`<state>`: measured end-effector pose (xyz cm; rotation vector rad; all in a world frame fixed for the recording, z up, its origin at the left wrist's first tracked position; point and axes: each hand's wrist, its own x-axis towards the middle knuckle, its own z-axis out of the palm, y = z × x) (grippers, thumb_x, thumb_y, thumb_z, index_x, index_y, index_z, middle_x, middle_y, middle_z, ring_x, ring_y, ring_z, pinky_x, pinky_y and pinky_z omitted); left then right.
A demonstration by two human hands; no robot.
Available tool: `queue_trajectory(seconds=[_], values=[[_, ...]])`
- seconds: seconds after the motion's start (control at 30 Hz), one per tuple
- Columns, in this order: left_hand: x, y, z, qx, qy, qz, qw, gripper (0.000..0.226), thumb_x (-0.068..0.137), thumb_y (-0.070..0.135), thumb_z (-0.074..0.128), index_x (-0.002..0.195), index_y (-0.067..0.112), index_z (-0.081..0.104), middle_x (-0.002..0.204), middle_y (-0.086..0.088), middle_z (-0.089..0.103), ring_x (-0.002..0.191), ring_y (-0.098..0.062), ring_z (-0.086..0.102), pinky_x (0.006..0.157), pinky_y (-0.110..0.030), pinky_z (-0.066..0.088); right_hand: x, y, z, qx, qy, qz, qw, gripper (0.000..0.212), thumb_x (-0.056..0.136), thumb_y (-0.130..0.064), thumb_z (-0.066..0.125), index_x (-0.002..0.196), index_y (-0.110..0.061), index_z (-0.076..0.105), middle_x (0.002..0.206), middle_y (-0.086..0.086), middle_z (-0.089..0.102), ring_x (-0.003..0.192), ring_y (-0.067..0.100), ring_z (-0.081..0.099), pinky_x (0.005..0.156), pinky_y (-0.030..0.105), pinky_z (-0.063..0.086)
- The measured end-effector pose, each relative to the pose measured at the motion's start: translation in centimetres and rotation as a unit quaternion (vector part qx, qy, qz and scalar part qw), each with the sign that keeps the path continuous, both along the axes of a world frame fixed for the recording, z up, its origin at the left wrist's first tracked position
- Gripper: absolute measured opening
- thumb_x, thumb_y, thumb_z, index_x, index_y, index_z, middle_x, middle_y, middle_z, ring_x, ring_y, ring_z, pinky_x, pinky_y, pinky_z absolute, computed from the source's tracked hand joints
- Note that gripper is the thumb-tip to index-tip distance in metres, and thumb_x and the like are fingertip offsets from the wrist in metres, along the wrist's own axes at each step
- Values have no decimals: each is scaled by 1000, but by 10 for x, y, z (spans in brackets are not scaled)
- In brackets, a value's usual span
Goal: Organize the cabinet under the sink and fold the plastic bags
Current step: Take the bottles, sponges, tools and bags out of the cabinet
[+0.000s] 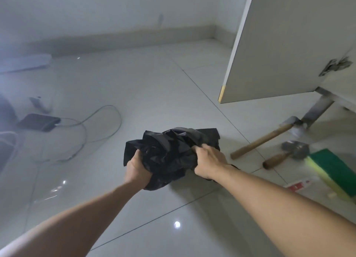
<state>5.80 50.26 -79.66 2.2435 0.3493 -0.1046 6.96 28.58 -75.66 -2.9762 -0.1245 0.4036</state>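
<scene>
Left hand (137, 171) and right hand (209, 160) both clenched on crumpled black plastic bag (169, 150); best spread flat on tiled floor (154, 87), smooth, then fold.

A black plastic bag (169, 152) is sitting crumpled into a loose, rumpled bundle just below the middle of the view, its glossy film catching dull grey highlights along the creases. A flatter flap is sticking out toward 1 o'clock, and another corner is jutting toward 9 o'clock. The left hand (135, 171) is gripping the bundle at its 7 o'clock edge, and the right hand (209, 161) is clutching it at 4 o'clock, fingers digging into the folds. Whether its underside is touching the floor cannot be told. The cabinet door (285, 44), pale grey with a white edge, is hanging open at 1 o'clock, well apart from the bag.
</scene>
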Motion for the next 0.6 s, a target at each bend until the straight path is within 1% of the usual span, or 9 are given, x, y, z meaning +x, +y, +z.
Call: queue_trajectory(seconds=[0.07,0.13,0.2,0.27,0.37,0.43,0.5,0.6], values=[[0,16,-13,26,39,-10,999,34,79,33,59,110,24,49,98,3,61,93,-25,59,78,-36,49,2,12,-20,-1,19,3,1000,67,81,-21,65,142,-27,38,137,4,42,118,30,48,86,36,48],[3,31,-27,57,76,-22,995,46,72,42,56,113,23,49,105,-2,59,99,-27,57,85,-43,51,3,19,-38,5,38,1,999,76,80,-28,70,145,-29,31,143,4,33,122,30,43,91,38,48],[4,39,-38,110,115,-35,987,54,73,41,57,121,19,46,114,-8,56,106,-32,53,90,-45,49,3,21,-50,9,48,-3,999,80,80,-30,72,147,-30,28,144,4,31,123,30,42,93,39,49],[3,40,-38,150,129,-45,979,59,78,40,61,129,17,42,121,-12,53,113,-35,47,93,-45,45,4,20,-56,16,51,-2,999,83,80,-31,72,148,-33,25,145,4,30,125,30,41,95,40,49],[4,41,-39,133,121,-37,983,73,74,44,72,132,14,40,126,-14,49,118,-36,44,98,-45,43,4,12,-53,34,74,6,997,96,74,-45,76,150,-37,19,152,6,24,133,33,36,100,45,47],[6,45,-32,112,119,-30,986,88,64,53,80,132,15,38,125,-12,47,118,-33,47,98,-45,44,3,6,-46,43,89,18,995,106,69,-52,77,152,-39,13,157,5,19,139,34,31,103,48,45],[10,52,-21,94,120,-30,988,108,51,60,86,136,20,34,123,-7,48,115,-29,49,96,-43,47,3,-2,-36,51,93,30,994,112,65,-57,78,153,-40,11,159,3,17,142,33,29,106,49,42],[19,65,-4,113,147,-65,981,135,20,71,87,136,31,31,121,-1,49,113,-23,52,93,-41,52,6,-15,-22,72,96,41,992,117,62,-59,81,154,-38,12,161,-1,17,145,26,28,112,45,37]])
